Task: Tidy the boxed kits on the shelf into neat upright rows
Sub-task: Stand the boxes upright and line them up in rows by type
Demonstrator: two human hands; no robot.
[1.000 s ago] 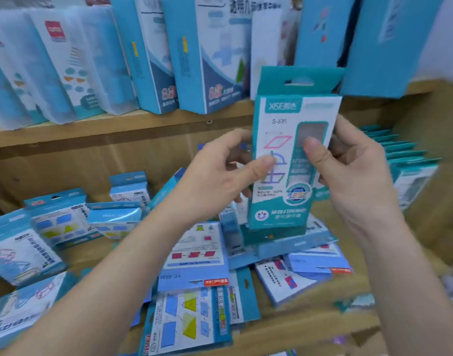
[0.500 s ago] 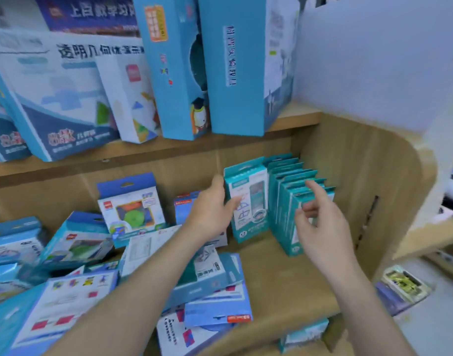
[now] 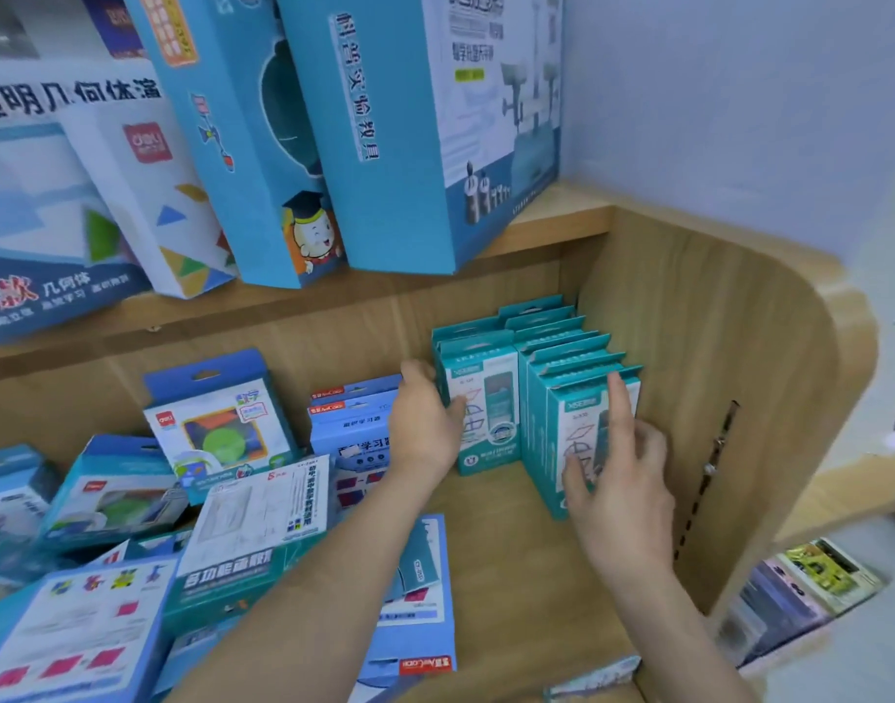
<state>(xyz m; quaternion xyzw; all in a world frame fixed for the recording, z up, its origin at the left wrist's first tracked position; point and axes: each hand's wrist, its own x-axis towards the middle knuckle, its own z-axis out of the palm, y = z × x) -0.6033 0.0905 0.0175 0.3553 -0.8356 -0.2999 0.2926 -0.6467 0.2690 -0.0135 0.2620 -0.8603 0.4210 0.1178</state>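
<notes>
Two rows of teal kit boxes stand upright at the right end of the lower shelf (image 3: 516, 560). The longer row (image 3: 567, 342) leans against the wooden side panel. My left hand (image 3: 425, 423) grips the front teal box (image 3: 488, 398) of the shorter left row by its left edge, thumb on its face. My right hand (image 3: 617, 479) is flat, its straight fingers touching the face of the front box (image 3: 577, 408) of the right row. That box is partly hidden by my fingers.
Loose blue and white kit boxes (image 3: 252, 520) lie piled over the left and middle of the lower shelf; one (image 3: 217, 413) stands against the back. Large blue boxes (image 3: 409, 144) lean on the upper shelf. The wooden side panel (image 3: 699, 378) closes the right end.
A second ago both hands held one teal box up in front of me. It now stands on the shelf beside the row, left hand still on it, right hand moved onto the right row's front box.
</notes>
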